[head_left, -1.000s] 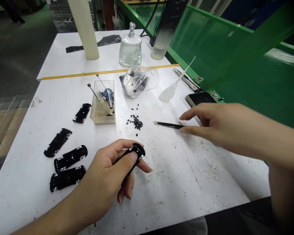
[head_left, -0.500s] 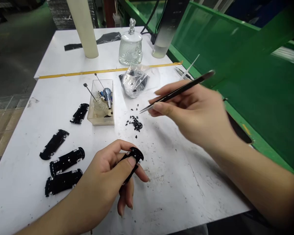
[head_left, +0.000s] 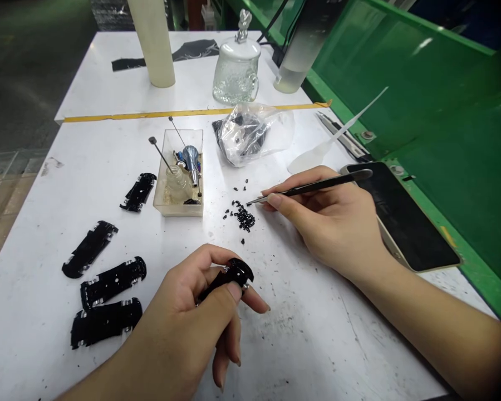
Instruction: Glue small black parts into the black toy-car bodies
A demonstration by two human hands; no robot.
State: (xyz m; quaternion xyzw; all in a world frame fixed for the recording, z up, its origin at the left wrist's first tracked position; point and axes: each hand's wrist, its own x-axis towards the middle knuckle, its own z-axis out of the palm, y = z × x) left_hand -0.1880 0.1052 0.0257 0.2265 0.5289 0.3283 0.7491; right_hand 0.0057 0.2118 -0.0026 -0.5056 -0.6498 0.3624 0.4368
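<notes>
Just to the right of the right grip [head_left: 334,223], a smartphone [head_left: 417,223] lay dark screen up on the surface [head_left: 300,345]. Just beyond that grip rested a translucent squeeze bottle [head_left: 311,159] with a long thin nozzle. Farther past it, a yellow strip [head_left: 171,116] crossed the surface, and beyond the strip stood a lidded glass mug [head_left: 235,72], a tall pale cylinder [head_left: 154,50] and a dark-topped clear cylinder [head_left: 298,61]. A green panel [head_left: 384,78] rose beyond the grip, to its right.
</notes>
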